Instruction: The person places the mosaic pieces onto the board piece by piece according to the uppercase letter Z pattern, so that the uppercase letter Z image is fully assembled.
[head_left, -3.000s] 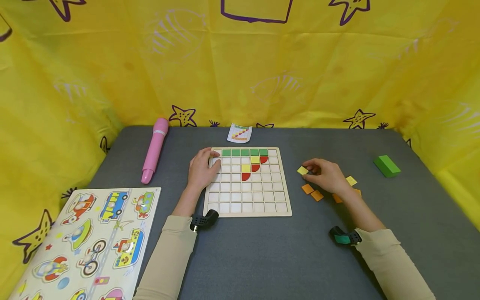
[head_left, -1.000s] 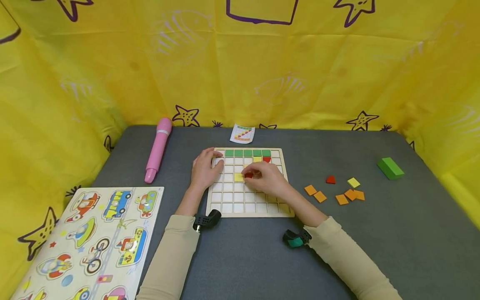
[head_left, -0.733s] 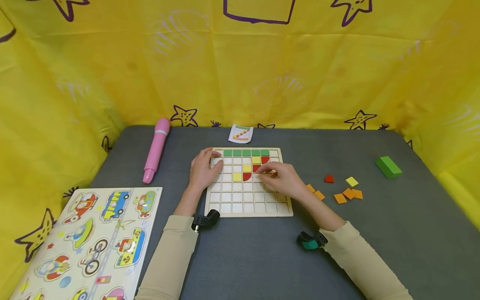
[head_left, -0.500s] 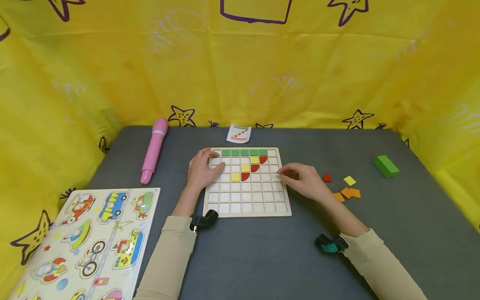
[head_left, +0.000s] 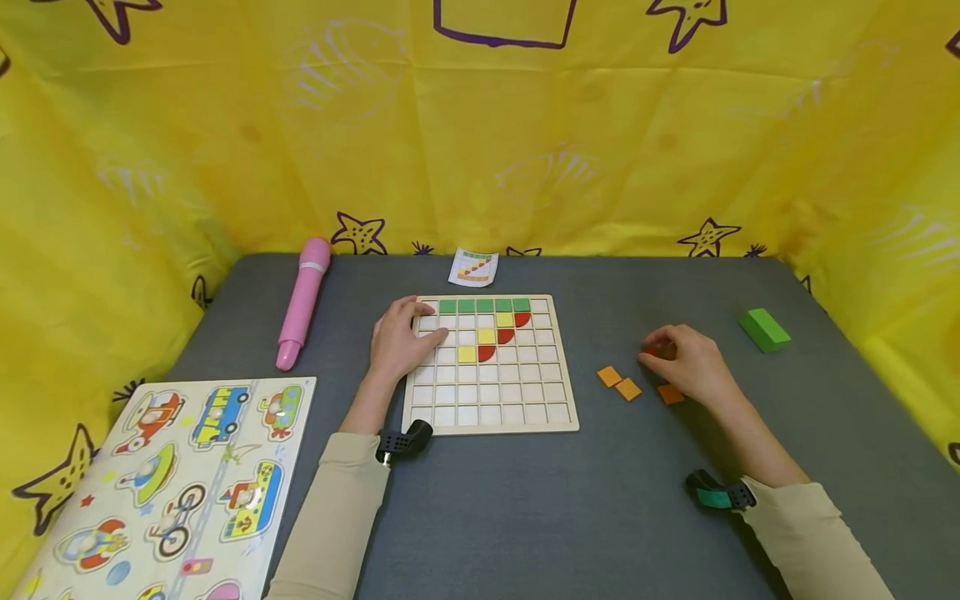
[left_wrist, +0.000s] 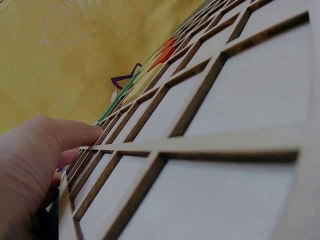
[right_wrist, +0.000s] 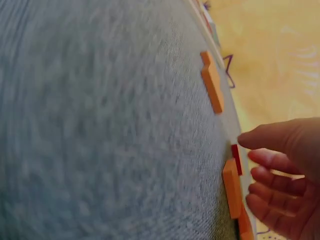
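A wooden grid board (head_left: 491, 432) lies on the grey table, with a row of green square tiles along its far edge and several yellow squares and red rounded tiles stepping diagonally below. My left hand (head_left: 397, 342) rests on the board's far-left corner, thumb and fingertips over the cells. To the right of the board, my right hand (head_left: 690, 362) is lowered at a red tile (right_wrist: 236, 159), thumb and fingers apart around it. That tile shows only as a sliver in the head view. An orange square tile (head_left: 671, 394) lies under this hand; other loose tiles are hidden behind it.
Two orange tiles (head_left: 618, 383) lie between the board and my right hand. A green block (head_left: 764, 330) sits at the far right. Behind the board is a small pattern card (head_left: 473, 267). A pink stick-like object (head_left: 303, 304) and a picture puzzle board (head_left: 180, 467) occupy the left side.
My right hand placed a yellow square beside the lowest red tile, then moved right, off the board, to the loose red tile. My left hand has stayed at the board's corner.
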